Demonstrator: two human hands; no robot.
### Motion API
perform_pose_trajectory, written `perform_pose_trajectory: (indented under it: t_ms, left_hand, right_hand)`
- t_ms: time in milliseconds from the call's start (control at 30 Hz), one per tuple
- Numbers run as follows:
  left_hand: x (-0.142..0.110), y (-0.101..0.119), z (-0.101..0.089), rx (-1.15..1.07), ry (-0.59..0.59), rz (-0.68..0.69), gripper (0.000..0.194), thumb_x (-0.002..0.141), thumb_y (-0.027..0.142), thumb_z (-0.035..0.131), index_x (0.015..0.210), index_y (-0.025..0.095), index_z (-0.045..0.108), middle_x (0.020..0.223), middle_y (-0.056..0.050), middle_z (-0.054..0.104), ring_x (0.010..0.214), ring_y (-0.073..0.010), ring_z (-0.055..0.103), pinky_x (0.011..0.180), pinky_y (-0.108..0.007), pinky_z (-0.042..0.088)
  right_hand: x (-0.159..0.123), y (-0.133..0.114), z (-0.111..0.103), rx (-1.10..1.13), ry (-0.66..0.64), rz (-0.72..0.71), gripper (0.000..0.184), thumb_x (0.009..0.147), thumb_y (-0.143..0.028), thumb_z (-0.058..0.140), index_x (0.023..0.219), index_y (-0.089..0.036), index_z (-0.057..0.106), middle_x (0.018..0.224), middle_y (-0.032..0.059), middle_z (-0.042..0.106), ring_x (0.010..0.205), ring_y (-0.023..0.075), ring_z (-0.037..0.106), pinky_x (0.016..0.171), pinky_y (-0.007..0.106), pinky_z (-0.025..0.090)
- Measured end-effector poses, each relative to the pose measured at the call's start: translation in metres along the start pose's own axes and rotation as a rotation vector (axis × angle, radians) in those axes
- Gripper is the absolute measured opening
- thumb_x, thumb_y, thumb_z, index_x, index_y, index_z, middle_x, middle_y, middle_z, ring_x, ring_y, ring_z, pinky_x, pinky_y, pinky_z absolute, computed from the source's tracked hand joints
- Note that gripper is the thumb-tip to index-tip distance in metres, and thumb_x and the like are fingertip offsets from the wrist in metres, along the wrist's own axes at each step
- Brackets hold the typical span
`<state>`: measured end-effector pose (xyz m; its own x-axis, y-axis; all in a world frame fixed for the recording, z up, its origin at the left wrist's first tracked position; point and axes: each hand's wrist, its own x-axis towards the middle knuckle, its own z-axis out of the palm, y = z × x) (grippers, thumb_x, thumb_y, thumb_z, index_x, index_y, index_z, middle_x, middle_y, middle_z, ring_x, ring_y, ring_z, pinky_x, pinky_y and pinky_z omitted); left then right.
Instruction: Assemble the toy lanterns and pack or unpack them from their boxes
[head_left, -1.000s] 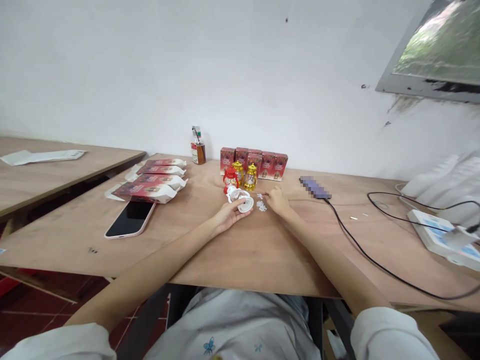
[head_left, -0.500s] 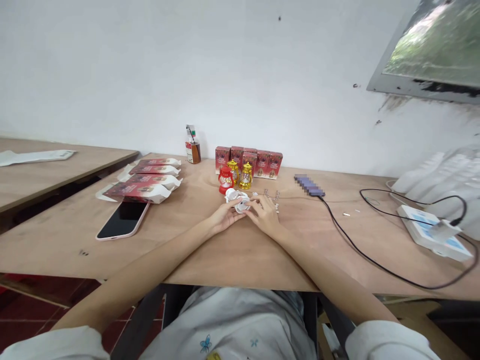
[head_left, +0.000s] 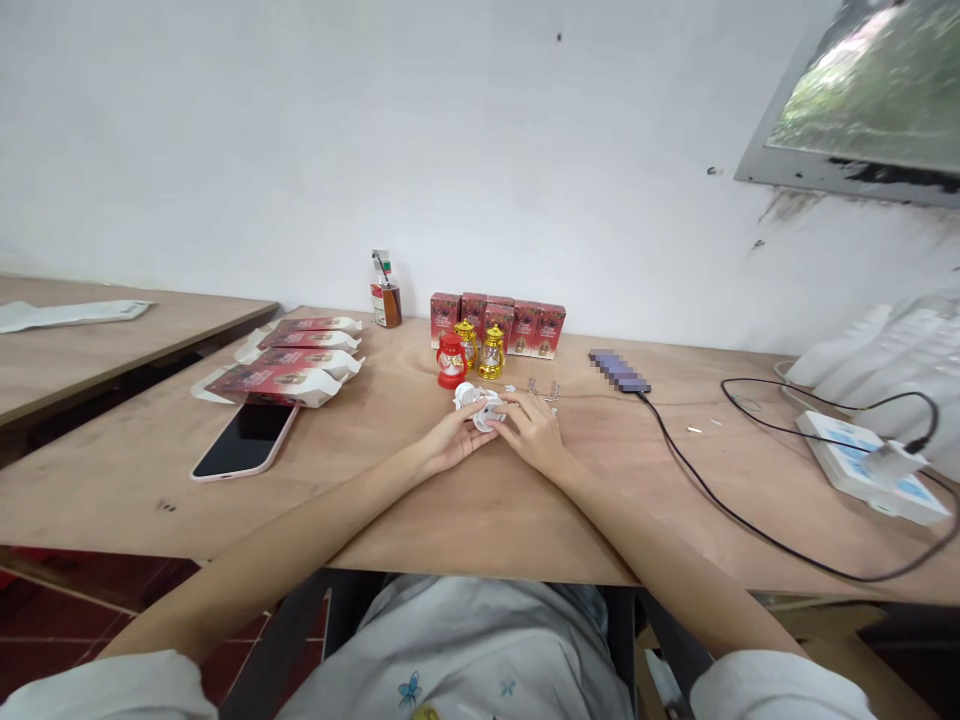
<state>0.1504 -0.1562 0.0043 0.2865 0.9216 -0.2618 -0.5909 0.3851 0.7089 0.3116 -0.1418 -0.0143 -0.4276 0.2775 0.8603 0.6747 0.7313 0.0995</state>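
Both my hands meet at the middle of the wooden table [head_left: 480, 500]. My left hand [head_left: 450, 440] and my right hand [head_left: 531, 432] are closed around a small white plastic lantern part [head_left: 484, 408], fingers pinching it from both sides. More white pieces [head_left: 465, 394] lie just behind it. A red toy lantern [head_left: 451, 361] and two gold toy lanterns [head_left: 491, 354] stand a little farther back. Small metal bits [head_left: 546, 388] lie to the right of my right hand.
A row of red boxes [head_left: 525, 325] lines the wall beside a small bottle [head_left: 385, 291]. Flat red-and-white cartons [head_left: 292, 360] and a phone [head_left: 241, 440] lie on the left. A black cable [head_left: 712, 490] runs to a white power strip [head_left: 862, 465] on the right.
My right hand came left from the small pieces on the table and joined my left hand on the white part. The camera shifted slightly.
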Motion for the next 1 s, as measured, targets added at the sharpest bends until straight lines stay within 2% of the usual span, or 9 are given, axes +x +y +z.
perform_pose_trajectory:
  t_ms: [200,533,700,1000]
  left_hand:
    - [0.0006,-0.0014,-0.0001,-0.014,0.004,0.008,0.007,0.086,0.016,0.057,0.091,0.014,0.061,0.08,-0.005,0.066,0.072,-0.0114,0.064,0.076,-0.026,0.057]
    - [-0.0081,-0.0042,0.009,-0.034,0.029,0.019,0.008,0.088,0.018,0.054,0.086,0.014,0.061,0.075,-0.003,0.066,0.066,-0.0102,0.064,0.07,-0.021,0.056]
    - [-0.0077,-0.0053,0.0086,-0.013,0.03,0.017,0.008,0.088,0.018,0.055,0.084,0.015,0.061,0.073,-0.002,0.066,0.064,-0.0094,0.064,0.067,-0.019,0.055]
    - [-0.0052,-0.0066,0.0082,0.018,0.028,0.022,0.008,0.087,0.018,0.057,0.082,0.015,0.061,0.072,-0.002,0.066,0.063,-0.009,0.062,0.065,-0.018,0.053]
  right_hand:
    - [0.0005,-0.0018,-0.0009,-0.041,0.013,-0.004,0.017,0.088,-0.032,0.056,0.086,-0.018,0.065,0.095,0.0075,0.07,0.086,0.0182,0.062,0.076,0.031,0.046]
    - [-0.0003,-0.0032,0.0014,-0.119,0.044,-0.132,0.012,0.089,-0.025,0.053,0.088,-0.016,0.062,0.1,0.0115,0.071,0.087,0.0186,0.066,0.075,0.029,0.051]
    - [0.0005,-0.0046,0.0024,-0.22,0.109,-0.19,0.008,0.086,-0.021,0.055,0.085,-0.016,0.06,0.099,0.0115,0.071,0.076,0.0176,0.066,0.069,0.028,0.05]
    - [-0.0053,-0.0048,0.0073,-0.228,0.027,-0.128,0.016,0.088,-0.021,0.051,0.074,-0.019,0.059,0.103,0.0111,0.07,0.076,0.0161,0.064,0.068,0.027,0.047]
